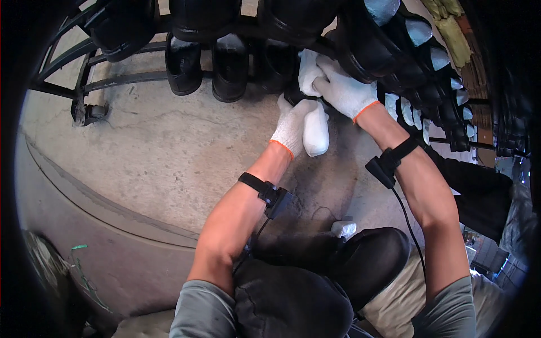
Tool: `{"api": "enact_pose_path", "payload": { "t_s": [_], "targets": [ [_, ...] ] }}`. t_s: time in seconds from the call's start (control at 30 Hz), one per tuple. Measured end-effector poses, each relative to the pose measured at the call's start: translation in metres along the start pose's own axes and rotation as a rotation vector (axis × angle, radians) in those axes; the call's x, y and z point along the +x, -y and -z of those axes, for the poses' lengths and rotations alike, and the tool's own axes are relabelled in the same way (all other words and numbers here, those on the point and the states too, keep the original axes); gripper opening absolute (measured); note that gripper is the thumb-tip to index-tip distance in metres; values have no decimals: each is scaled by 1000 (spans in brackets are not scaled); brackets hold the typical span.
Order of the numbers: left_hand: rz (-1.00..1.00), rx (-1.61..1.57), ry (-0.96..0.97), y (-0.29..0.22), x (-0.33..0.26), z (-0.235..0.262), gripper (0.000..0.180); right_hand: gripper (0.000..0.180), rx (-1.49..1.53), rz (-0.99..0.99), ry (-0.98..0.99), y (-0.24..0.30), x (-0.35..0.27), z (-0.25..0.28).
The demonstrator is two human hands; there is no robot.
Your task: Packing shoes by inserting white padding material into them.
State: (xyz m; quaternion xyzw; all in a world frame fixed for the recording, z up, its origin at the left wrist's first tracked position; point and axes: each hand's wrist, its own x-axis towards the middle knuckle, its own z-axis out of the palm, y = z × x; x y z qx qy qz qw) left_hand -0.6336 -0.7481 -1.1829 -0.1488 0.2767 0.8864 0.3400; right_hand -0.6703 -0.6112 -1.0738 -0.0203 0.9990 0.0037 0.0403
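Both hands wear white knit gloves with orange cuffs and work at a black shoe (294,94) on the lower tier of the rack. My left hand (291,125) is closed around a smooth white oblong piece (316,135), which looks like a shoe stuffing and hangs down beside the palm. My right hand (345,85) has its fingers closed on a second white stuffing piece (308,72) above that shoe. Both hands and white pieces hide much of the shoe. On its left stand more black shoes (229,70).
A black metal rack (84,76) on a caster (94,112) holds rows of black shoes (205,17), several with white or silvery stuffing (418,31). Beneath lies a concrete floor (186,152). A small silvery wad (342,228) lies near my knee (377,253). Green string (84,276) is at left.
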Motion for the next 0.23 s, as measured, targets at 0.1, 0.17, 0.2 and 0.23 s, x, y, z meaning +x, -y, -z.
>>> {"api": "enact_pose_path", "payload": {
  "t_s": [0.1, 0.17, 0.2, 0.23],
  "targets": [
    [-30, 88, -7, -2, 0, -2, 58, 57, 86, -11, 61, -13, 10, -4],
    [-19, 72, 12, 0, 4, 3, 58, 58, 144, -3, 104, -28, 19, -6],
    [-7, 54, 35, 2, 5, 6, 59, 62, 316, -2, 107, -38, 23, -7],
    [-9, 56, 40, 1, 8, 6, 59, 68, 484, -3, 109, -47, 27, -7]
  ]
}}
